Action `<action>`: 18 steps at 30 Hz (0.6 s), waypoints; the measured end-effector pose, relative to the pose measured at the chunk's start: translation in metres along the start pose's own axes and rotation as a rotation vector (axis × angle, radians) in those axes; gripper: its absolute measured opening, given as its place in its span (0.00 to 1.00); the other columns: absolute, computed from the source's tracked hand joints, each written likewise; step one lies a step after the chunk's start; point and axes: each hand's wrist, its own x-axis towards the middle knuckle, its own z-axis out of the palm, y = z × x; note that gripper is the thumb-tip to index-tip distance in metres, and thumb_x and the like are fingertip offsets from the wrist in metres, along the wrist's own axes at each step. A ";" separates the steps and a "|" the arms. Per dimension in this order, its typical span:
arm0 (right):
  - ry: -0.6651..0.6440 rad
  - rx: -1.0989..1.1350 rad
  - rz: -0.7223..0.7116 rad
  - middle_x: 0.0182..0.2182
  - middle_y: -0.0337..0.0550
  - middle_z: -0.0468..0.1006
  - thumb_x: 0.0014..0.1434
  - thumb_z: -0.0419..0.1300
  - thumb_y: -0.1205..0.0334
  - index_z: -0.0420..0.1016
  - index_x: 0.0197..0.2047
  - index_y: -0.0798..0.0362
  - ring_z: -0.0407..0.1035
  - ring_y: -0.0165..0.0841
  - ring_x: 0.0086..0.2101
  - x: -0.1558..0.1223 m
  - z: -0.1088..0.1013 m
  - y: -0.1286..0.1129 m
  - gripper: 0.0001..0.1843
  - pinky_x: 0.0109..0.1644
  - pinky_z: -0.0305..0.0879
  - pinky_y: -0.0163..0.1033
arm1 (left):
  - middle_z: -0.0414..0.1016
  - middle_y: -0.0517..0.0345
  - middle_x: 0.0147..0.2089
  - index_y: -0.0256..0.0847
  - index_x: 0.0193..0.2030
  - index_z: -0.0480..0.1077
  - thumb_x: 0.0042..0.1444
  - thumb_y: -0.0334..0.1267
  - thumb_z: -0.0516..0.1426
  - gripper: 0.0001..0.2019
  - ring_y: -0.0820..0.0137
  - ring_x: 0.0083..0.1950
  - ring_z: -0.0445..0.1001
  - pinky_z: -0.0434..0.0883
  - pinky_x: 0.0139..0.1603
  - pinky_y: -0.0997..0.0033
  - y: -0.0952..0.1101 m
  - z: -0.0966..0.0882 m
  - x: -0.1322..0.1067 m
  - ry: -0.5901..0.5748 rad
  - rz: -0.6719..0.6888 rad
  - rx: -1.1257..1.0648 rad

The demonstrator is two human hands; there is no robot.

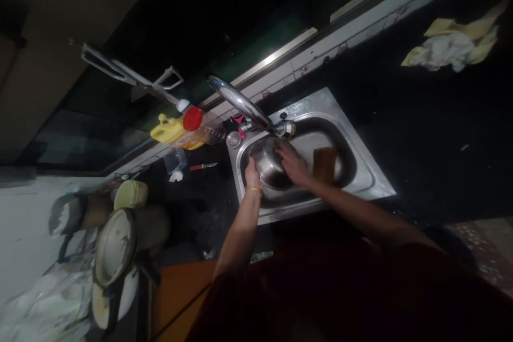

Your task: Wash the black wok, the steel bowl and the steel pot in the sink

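Note:
A shiny steel bowl (272, 163) is tilted inside the sink, under the tap. My left hand (252, 175) grips its left edge, fingers wrapped round the rim. My right hand (294, 164) lies against the bowl's right side with its fingers stretched out over the metal; motion blurs it slightly, and I make out nothing under the palm. The curved chrome tap (240, 100) arches above the bowl. To the right of my right hand, a brown rectangular block (324, 164) stands in the basin.
The steel sink (377, 187) is set in a black counter. Left of it are a small knife (203, 166), a yellow bottle (170, 131) and a red-lidded jar (193, 118). Pots, among them a pressure cooker (114, 246), stand at far left. A crumpled cloth (449, 48) lies far right.

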 end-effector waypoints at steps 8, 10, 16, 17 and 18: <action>0.060 0.054 0.408 0.50 0.56 0.74 0.62 0.40 0.58 0.67 0.54 0.58 0.67 0.41 0.51 0.019 -0.019 0.060 0.24 0.57 0.61 0.50 | 0.71 0.61 0.24 0.36 0.28 0.72 0.51 0.51 0.60 0.17 0.73 0.28 0.70 0.67 0.33 0.74 -0.004 0.021 0.029 -0.202 0.145 0.369; 0.097 0.030 0.483 0.46 0.57 0.75 0.60 0.42 0.58 0.68 0.52 0.59 0.68 0.43 0.47 0.016 -0.023 0.070 0.23 0.54 0.63 0.50 | 0.66 0.64 0.19 0.38 0.22 0.68 0.51 0.49 0.61 0.17 0.74 0.25 0.66 0.64 0.31 0.76 0.005 0.025 0.044 -0.248 0.191 0.594; 0.109 0.127 0.521 0.41 0.52 0.77 0.56 0.46 0.55 0.71 0.46 0.55 0.70 0.41 0.40 -0.004 -0.026 0.074 0.21 0.47 0.66 0.47 | 0.62 0.62 0.16 0.41 0.15 0.63 0.47 0.37 0.64 0.16 0.66 0.34 0.73 0.67 0.39 0.75 0.081 0.035 0.073 -0.314 0.183 0.816; 0.106 0.173 0.519 0.39 0.50 0.77 0.55 0.46 0.54 0.71 0.46 0.54 0.70 0.40 0.38 -0.006 -0.027 0.074 0.21 0.44 0.67 0.46 | 0.63 0.61 0.17 0.41 0.14 0.62 0.47 0.34 0.63 0.16 0.64 0.40 0.74 0.67 0.44 0.75 0.097 0.036 0.075 -0.302 0.176 0.793; 0.105 0.219 0.520 0.36 0.49 0.77 0.54 0.47 0.53 0.71 0.45 0.54 0.70 0.39 0.36 -0.007 -0.027 0.074 0.21 0.42 0.67 0.45 | 0.64 0.60 0.18 0.40 0.14 0.62 0.47 0.31 0.62 0.16 0.62 0.46 0.74 0.65 0.51 0.74 0.112 0.037 0.077 -0.296 0.177 0.773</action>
